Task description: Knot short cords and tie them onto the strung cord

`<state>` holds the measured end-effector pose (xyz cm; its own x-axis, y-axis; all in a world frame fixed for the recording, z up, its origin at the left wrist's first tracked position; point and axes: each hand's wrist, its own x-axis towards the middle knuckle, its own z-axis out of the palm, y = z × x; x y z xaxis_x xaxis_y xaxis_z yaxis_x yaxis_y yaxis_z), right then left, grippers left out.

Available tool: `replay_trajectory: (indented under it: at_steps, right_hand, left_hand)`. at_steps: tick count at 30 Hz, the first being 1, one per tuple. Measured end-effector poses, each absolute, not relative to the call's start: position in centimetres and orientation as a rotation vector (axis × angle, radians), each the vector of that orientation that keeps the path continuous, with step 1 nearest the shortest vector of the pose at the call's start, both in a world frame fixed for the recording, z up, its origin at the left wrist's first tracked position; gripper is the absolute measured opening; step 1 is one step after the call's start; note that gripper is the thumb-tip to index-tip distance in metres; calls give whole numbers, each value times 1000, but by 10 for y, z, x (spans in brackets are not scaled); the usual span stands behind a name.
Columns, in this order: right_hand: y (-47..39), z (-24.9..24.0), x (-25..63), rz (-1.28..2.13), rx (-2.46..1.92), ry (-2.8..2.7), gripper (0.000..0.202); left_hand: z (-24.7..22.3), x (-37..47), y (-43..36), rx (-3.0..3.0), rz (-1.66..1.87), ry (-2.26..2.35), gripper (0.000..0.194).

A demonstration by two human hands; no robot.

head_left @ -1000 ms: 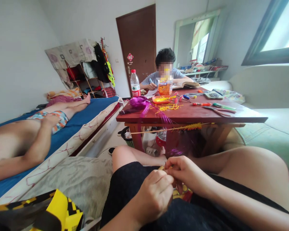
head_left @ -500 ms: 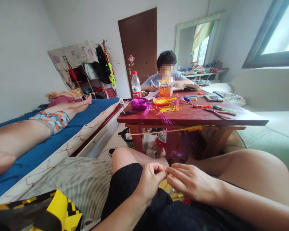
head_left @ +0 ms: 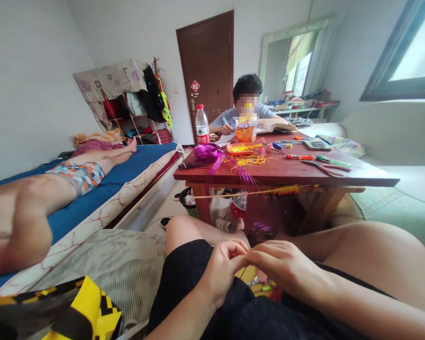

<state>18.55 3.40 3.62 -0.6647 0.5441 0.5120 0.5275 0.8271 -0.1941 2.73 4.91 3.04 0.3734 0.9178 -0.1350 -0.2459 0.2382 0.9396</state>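
Above my lap, my left hand and my right hand meet at the fingertips. Both are closed in a pinch, and whatever sits between the fingers is too small and hidden to name. A thin dark strand seems to hang just below the fingertips. Under the hands, on the dark cloth over my lap, lies a yellow item with small colourful pieces, partly covered by my right hand. Beyond my knees, a bundle of purple strands and yellow strips lie on the red table.
Pliers, screwdrivers and a water bottle are on the table. A stick with yellow pieces runs below its edge. Across sits a person writing; another lies on the bed. A yellow-black bag is at lower left.
My right hand's fingers have curled in more, pressing closer to the left fingertips. The person on the bed has moved an arm. The view has shifted slightly.
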Motion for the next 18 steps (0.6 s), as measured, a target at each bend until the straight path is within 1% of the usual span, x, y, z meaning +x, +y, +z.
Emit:
replay_trajectory:
  at_steps: [3,5,8,12,18]
  right_hand:
    - [34,40,184,497,-915,-2261,23]
    - [35,41,182,804,-1017,-2106,21]
    - [36,43,181,1101,-1135,-1891,22]
    - [36,46,178,1173,-1131,-1766,18]
    - [29,49,173,1192,-1149,-1678,14]
  left_hand:
    - [27,25,48,1234,947,819,26]
    - [24,25,48,1367,961,814,23]
    - [22,27,46,1528,1018,827,18]
    - [27,28,40,1774,1126,889,13]
    - [24,21,33,2405,1320,909,13]
